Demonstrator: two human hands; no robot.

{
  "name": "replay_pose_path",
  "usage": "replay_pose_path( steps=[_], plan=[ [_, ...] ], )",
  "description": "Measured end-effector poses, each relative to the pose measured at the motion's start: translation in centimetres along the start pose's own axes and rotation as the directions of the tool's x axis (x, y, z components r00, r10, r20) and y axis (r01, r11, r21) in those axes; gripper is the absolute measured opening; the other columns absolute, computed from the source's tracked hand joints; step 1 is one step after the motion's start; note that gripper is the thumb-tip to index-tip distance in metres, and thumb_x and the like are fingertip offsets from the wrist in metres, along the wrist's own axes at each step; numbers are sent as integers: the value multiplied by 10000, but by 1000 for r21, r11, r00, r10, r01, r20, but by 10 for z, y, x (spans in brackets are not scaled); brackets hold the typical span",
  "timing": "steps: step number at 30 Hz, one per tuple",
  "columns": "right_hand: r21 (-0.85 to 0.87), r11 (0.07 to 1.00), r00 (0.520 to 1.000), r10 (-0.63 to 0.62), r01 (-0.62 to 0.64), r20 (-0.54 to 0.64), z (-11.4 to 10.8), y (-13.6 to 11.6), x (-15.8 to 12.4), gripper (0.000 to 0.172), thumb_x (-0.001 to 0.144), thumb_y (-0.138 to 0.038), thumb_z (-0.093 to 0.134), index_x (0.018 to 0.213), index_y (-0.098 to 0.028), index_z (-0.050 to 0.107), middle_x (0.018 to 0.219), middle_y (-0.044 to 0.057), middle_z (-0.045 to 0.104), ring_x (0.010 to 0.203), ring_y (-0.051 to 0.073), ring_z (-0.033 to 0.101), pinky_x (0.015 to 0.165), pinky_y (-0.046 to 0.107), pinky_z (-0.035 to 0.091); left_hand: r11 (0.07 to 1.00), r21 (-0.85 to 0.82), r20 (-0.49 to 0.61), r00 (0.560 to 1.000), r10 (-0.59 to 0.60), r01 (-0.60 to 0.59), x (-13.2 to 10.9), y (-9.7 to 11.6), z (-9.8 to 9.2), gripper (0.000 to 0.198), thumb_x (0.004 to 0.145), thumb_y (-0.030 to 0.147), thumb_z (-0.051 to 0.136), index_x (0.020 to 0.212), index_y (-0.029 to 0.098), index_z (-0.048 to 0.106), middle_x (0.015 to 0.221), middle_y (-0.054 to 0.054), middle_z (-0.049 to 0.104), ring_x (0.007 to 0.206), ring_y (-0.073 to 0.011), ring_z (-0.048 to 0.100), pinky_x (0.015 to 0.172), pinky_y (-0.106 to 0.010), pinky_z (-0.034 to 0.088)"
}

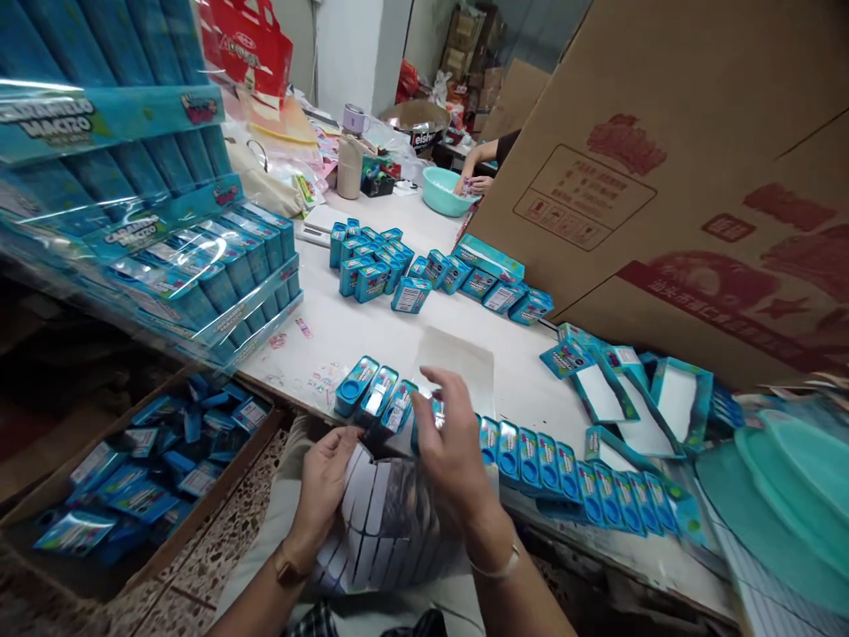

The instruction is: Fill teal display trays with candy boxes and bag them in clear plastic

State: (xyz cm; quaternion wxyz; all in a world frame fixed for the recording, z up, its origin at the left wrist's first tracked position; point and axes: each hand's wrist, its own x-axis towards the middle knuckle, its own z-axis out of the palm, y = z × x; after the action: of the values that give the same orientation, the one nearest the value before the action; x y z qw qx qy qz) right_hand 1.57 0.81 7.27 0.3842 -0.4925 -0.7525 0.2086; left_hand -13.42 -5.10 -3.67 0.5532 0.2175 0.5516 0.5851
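My left hand (326,482) is closed in a pinch on the upper edge of a sheet of white stickers (364,531), which lies over my lap. My right hand (455,451) hovers above the front edge of the table, thumb and forefinger apart, with nothing visible between them. Just left of it stand three small blue candy packs (378,395) with pale stickers on their tops. Beyond it, a row of similar blue packs (529,457) with round caps runs along the edge to the right. My right hand hides part of the packs behind it.
Stacked blue display trays (199,257) in clear wrap stand left, above a carton of loose packs (159,478). More packs (371,261) sit mid-table. A large cardboard box (663,177) rises right, near empty trays (637,407). Another person's hands (472,181) work at a green basin (446,193).
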Motion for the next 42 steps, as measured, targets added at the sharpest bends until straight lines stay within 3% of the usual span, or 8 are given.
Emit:
replay_pose_path(
  steps=[7,9,12,14,17,22,29,42],
  plan=[
    [-48,998,928,56,-41,368,-36,4,-87,325,932,-186,558,1249,-244,515,1067,49,684,954,223,627,819,355,496,915,314,10,964,265,-254,-32,19,8,427,902,514,571,1081,140,671,849,-55,649,744,-191,604,652,-283,489],
    [-37,993,928,117,-111,354,-34,8,-96,307,945,-173,525,1242,-250,500,983,31,680,889,212,616,772,337,486,679,497,72,805,588,-541,-46,30,6,403,924,412,565,1247,177,613,1095,-105,650,1007,-255,617,870,-373,502],
    [-20,991,931,129,-130,343,-39,9,-97,322,941,-157,518,1248,-250,490,949,31,662,871,216,590,763,335,469,172,572,368,438,820,-802,-69,52,2,437,926,324,547,1349,216,561,1279,-132,605,1252,-322,506,1102,-512,331],
    [-1,995,932,89,-95,352,-45,8,-94,334,939,-151,520,1255,-254,490,980,37,658,884,216,577,778,340,463,7,557,529,362,768,-830,-79,65,4,453,919,283,550,1368,226,547,1268,-122,633,1267,-324,494,1150,-545,223],
    [51,998,934,3,-23,358,-53,7,-91,346,940,-153,530,1264,-265,492,995,33,654,896,208,569,792,340,462,62,597,634,518,574,-800,-81,74,14,360,921,230,550,1276,247,610,1190,-77,682,1202,-291,535,1160,-557,132],
    [23,989,935,-144,144,324,-54,10,-87,238,953,-175,538,1176,-249,576,978,45,656,896,197,587,797,345,465,711,533,605,794,59,-459,-63,63,22,302,960,354,481,808,188,682,796,-22,635,789,-176,569,801,-318,437],
    [-269,845,887,-442,462,133,-39,14,-88,212,907,-166,613,1113,-194,654,1013,98,677,934,239,574,821,410,467,962,218,558,788,-261,164,-51,39,19,268,825,385,658,746,129,655,660,13,542,590,-98,402,558,-214,314],
    [-336,748,819,-536,573,205,-34,23,-87,270,957,-142,492,1174,-181,647,1060,66,739,977,218,644,1020,455,378,960,164,506,816,-278,225,-46,41,23,272,754,364,678,654,136,568,600,32,466,560,-90,346,530,-216,269]
  ],
)
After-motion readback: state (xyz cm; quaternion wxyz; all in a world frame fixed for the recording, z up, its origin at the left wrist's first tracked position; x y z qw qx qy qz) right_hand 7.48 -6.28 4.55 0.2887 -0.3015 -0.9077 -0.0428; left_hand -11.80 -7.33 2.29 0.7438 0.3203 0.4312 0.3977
